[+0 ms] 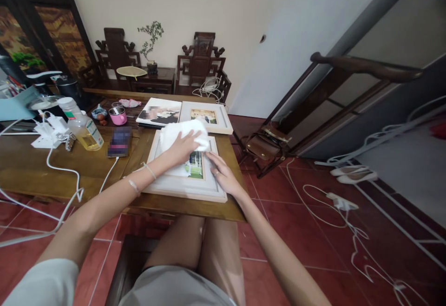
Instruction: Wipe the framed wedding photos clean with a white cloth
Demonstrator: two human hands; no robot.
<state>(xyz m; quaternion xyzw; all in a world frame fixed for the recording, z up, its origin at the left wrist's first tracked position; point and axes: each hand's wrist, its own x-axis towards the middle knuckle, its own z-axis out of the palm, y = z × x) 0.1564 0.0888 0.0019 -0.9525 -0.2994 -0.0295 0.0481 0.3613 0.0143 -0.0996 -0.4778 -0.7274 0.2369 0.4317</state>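
Note:
A white picture frame (181,186) with a photo lies flat at the near edge of the wooden table (69,166). My left hand (181,148) presses a white cloth (181,132) onto the frame's upper part, fingers flat on the cloth. Beside it, my right hand (221,172) rests on the frame's right border, fingers stretched out and holding nothing. A second white frame (207,116) and an unframed photo print (159,112) lie just beyond, side by side.
On the table's left are a phone (119,141) on a cable, a bottle of yellow liquid (81,127), a pink cup (118,116) and a white power strip (49,132). Cables trail over the red tile floor. Carved chairs stand by the far wall; a stair rail rises at right.

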